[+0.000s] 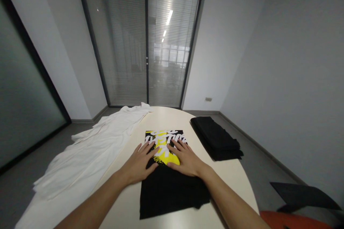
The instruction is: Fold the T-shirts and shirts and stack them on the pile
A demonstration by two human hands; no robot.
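A black T-shirt [169, 193] with a yellow and white print lies folded into a long shape on the table in front of me. My left hand [141, 162] rests on its left edge, fingers spread over the print. On the right part of the print my right hand [185, 157] lies flat, its fingers apart too. Neither hand grips the cloth. Both palms cover part of the lettering.
White garments [94, 150] lie spread along the left side of the pale oval table [166, 114]. A stack of folded black cloth [215, 137] sits at its right edge. An orange and black chair [292, 218] stands at lower right. Glass doors [146, 43] with blinds are beyond.
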